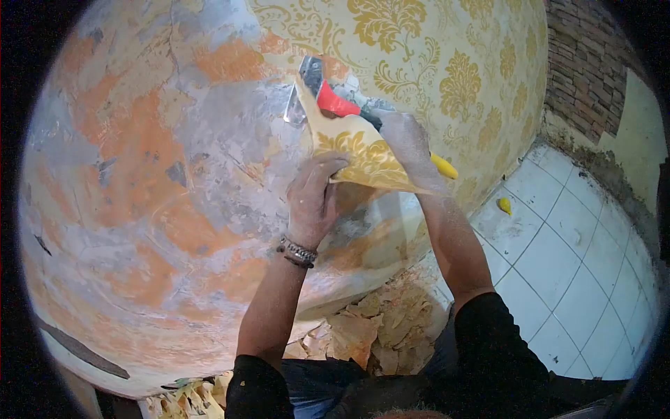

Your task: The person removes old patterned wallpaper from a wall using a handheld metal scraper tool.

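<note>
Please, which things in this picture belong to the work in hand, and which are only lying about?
In the work:
scraper, in the right hand
loose wallpaper, in the left hand
wall, partly stripped

Lying about, it seems:
paper scraps, on the floor
small yellow thing, unclear what, on the tiles

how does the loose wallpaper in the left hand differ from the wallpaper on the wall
The loose cream wallpaper piece with golden floral print bends out from the patchy orange-and-grey wall, while the flat pale-yellow floral wallpaper lies against it. The loose piece is small; the flat wallpaper covers far more. The left hand holds the loose piece; no hand grips the flat wallpaper. Both show golden motifs on a pale ground.
</note>
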The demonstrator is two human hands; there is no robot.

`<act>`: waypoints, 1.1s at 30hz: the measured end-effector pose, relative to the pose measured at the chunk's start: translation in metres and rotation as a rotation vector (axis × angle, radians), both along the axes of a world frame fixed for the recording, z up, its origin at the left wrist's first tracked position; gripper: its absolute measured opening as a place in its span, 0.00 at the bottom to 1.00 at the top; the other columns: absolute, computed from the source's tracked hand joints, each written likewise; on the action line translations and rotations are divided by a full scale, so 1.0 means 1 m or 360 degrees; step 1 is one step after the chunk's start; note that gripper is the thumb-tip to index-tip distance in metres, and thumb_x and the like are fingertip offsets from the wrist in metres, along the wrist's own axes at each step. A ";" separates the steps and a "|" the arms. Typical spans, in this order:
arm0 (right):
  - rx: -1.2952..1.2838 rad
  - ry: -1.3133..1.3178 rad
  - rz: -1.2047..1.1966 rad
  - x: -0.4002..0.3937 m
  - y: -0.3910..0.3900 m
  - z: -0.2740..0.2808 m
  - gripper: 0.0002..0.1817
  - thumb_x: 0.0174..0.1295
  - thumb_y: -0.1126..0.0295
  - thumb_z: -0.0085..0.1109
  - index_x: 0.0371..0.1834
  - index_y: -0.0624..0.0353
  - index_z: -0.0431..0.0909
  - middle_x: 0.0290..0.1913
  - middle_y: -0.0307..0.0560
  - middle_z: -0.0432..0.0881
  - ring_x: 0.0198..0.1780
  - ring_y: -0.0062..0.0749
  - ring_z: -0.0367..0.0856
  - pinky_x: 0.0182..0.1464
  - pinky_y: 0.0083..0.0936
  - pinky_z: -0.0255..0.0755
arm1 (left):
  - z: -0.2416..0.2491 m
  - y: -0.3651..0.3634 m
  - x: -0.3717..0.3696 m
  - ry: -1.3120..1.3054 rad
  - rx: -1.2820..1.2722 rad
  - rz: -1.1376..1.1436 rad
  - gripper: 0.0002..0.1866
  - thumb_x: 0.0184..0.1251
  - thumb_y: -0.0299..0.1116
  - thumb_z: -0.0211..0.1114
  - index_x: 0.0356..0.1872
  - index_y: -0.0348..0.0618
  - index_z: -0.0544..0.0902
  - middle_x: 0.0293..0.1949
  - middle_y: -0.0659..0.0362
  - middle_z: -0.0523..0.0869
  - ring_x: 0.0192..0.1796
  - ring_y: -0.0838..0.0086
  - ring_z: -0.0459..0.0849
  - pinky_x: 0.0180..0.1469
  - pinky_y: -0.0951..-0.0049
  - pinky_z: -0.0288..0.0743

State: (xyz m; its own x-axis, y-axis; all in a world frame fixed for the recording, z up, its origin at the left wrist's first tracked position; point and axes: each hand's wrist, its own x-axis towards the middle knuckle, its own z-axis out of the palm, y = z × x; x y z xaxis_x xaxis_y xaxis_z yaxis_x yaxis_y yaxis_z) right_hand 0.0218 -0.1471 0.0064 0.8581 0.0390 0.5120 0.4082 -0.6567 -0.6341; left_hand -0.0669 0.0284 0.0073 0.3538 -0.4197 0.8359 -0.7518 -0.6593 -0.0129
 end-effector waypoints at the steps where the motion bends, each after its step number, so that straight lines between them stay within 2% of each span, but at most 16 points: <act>1: 0.0006 -0.0001 0.0006 0.004 -0.002 -0.002 0.27 0.58 0.39 0.55 0.49 0.45 0.84 0.39 0.55 0.85 0.44 0.54 0.83 0.46 0.44 0.76 | -0.005 0.006 -0.005 0.0043 0.0017 0.0074 0.17 0.54 0.15 0.57 0.45 0.42 0.79 0.44 0.52 0.85 0.46 0.58 0.85 0.48 0.64 0.78; 3: -0.0138 -0.0042 0.0075 0.024 -0.019 -0.016 0.29 0.57 0.35 0.53 0.48 0.45 0.85 0.37 0.54 0.86 0.42 0.52 0.84 0.44 0.43 0.75 | -0.024 0.017 -0.020 0.0176 0.0020 0.0200 0.18 0.52 0.17 0.59 0.46 0.44 0.78 0.42 0.52 0.85 0.42 0.55 0.84 0.43 0.62 0.78; 4: -0.0103 -0.0073 0.0084 0.037 -0.029 -0.028 0.37 0.53 0.26 0.49 0.41 0.47 0.86 0.35 0.52 0.86 0.41 0.52 0.85 0.46 0.43 0.76 | -0.040 0.021 -0.030 0.0267 0.0015 0.0246 0.17 0.53 0.18 0.59 0.46 0.45 0.78 0.41 0.52 0.84 0.40 0.55 0.84 0.40 0.62 0.78; 6: 0.0043 -0.0204 0.0184 0.045 -0.055 -0.044 0.37 0.52 0.25 0.49 0.39 0.48 0.86 0.34 0.52 0.86 0.40 0.50 0.85 0.45 0.42 0.76 | -0.082 0.031 -0.052 0.0495 0.0190 0.0335 0.14 0.55 0.20 0.59 0.44 0.45 0.78 0.39 0.51 0.83 0.37 0.54 0.83 0.36 0.61 0.77; 7: 0.0048 -0.0200 0.0183 0.053 -0.069 -0.055 0.37 0.52 0.25 0.49 0.39 0.48 0.86 0.34 0.52 0.86 0.40 0.50 0.85 0.45 0.42 0.76 | -0.113 0.036 -0.062 0.0862 0.0197 0.0373 0.14 0.55 0.22 0.62 0.43 0.45 0.77 0.37 0.50 0.82 0.39 0.55 0.83 0.36 0.60 0.76; 8: -0.0065 -0.0157 0.0108 0.063 -0.080 -0.068 0.37 0.52 0.25 0.49 0.39 0.48 0.86 0.34 0.53 0.86 0.40 0.49 0.85 0.44 0.42 0.76 | -0.145 0.041 -0.064 0.0734 0.0293 0.0228 0.14 0.58 0.29 0.64 0.45 0.43 0.75 0.38 0.50 0.82 0.43 0.54 0.82 0.42 0.58 0.76; 10: -0.0186 -0.0108 0.0047 0.067 -0.086 -0.077 0.37 0.52 0.25 0.49 0.40 0.47 0.86 0.34 0.53 0.86 0.40 0.48 0.85 0.44 0.41 0.76 | -0.204 0.040 -0.085 0.1489 0.0495 0.0470 0.17 0.60 0.30 0.64 0.52 0.44 0.76 0.53 0.49 0.80 0.54 0.55 0.79 0.56 0.57 0.72; 11: -0.0199 -0.0068 0.0089 0.063 -0.087 -0.077 0.37 0.53 0.26 0.49 0.41 0.47 0.86 0.34 0.52 0.86 0.40 0.48 0.85 0.44 0.41 0.76 | -0.219 0.032 -0.103 0.1498 0.0489 0.0475 0.17 0.60 0.30 0.64 0.52 0.44 0.76 0.53 0.49 0.80 0.54 0.55 0.79 0.56 0.57 0.72; 13: -0.0222 -0.0033 0.0130 0.054 -0.078 -0.067 0.36 0.53 0.26 0.49 0.41 0.46 0.86 0.35 0.52 0.86 0.40 0.48 0.85 0.44 0.41 0.76 | -0.236 0.014 -0.124 0.0802 0.0857 0.0543 0.25 0.63 0.40 0.66 0.59 0.45 0.73 0.59 0.50 0.78 0.61 0.52 0.75 0.62 0.55 0.70; 15: -0.0198 -0.0097 0.0069 0.044 -0.043 -0.055 0.37 0.53 0.25 0.49 0.42 0.47 0.86 0.35 0.52 0.86 0.40 0.48 0.85 0.44 0.42 0.76 | -0.239 0.004 -0.123 0.0947 0.0790 0.0489 0.27 0.63 0.43 0.65 0.61 0.45 0.72 0.60 0.50 0.77 0.63 0.52 0.74 0.64 0.54 0.68; 17: -0.0207 -0.0084 0.0056 0.027 -0.035 -0.035 0.38 0.52 0.24 0.48 0.42 0.47 0.86 0.34 0.52 0.86 0.40 0.49 0.85 0.44 0.42 0.76 | -0.232 0.003 -0.120 0.1096 0.0743 0.0438 0.30 0.63 0.47 0.65 0.63 0.45 0.71 0.62 0.51 0.76 0.64 0.51 0.73 0.66 0.54 0.67; 19: -0.0217 -0.0085 0.0045 0.023 -0.042 -0.032 0.40 0.52 0.23 0.46 0.42 0.47 0.86 0.34 0.52 0.86 0.40 0.49 0.85 0.45 0.42 0.76 | -0.208 0.016 -0.097 0.0957 0.0538 0.0260 0.28 0.61 0.42 0.68 0.62 0.46 0.73 0.60 0.52 0.77 0.61 0.51 0.75 0.63 0.53 0.68; 21: -0.0101 -0.0048 0.0177 0.029 -0.062 -0.042 0.42 0.51 0.21 0.45 0.43 0.46 0.86 0.34 0.54 0.86 0.42 0.50 0.85 0.46 0.44 0.76 | -0.145 0.021 -0.096 0.0867 0.0521 0.0607 0.25 0.58 0.36 0.70 0.58 0.48 0.76 0.57 0.53 0.79 0.57 0.56 0.77 0.58 0.57 0.71; 23: -0.0150 0.0048 0.0151 0.027 -0.054 -0.043 0.41 0.51 0.22 0.45 0.43 0.46 0.86 0.35 0.53 0.86 0.42 0.50 0.85 0.47 0.45 0.76 | -0.100 0.038 -0.080 0.0506 0.0434 0.0666 0.21 0.56 0.31 0.71 0.53 0.49 0.80 0.54 0.54 0.81 0.54 0.59 0.79 0.53 0.59 0.71; 28: -0.0012 -0.0114 0.0082 -0.005 -0.005 -0.026 0.39 0.52 0.23 0.46 0.42 0.47 0.86 0.33 0.52 0.86 0.41 0.47 0.86 0.46 0.44 0.76 | -0.004 0.025 -0.050 0.0057 0.0322 0.0726 0.19 0.57 0.31 0.70 0.52 0.47 0.80 0.53 0.53 0.81 0.55 0.59 0.78 0.54 0.59 0.69; 33: -0.0243 0.0007 0.0206 0.008 -0.026 -0.025 0.36 0.54 0.26 0.48 0.43 0.45 0.86 0.35 0.51 0.86 0.41 0.46 0.85 0.47 0.44 0.77 | 0.040 0.036 -0.065 -0.0298 0.0387 0.0828 0.22 0.57 0.30 0.70 0.55 0.46 0.79 0.56 0.52 0.80 0.57 0.56 0.77 0.57 0.58 0.68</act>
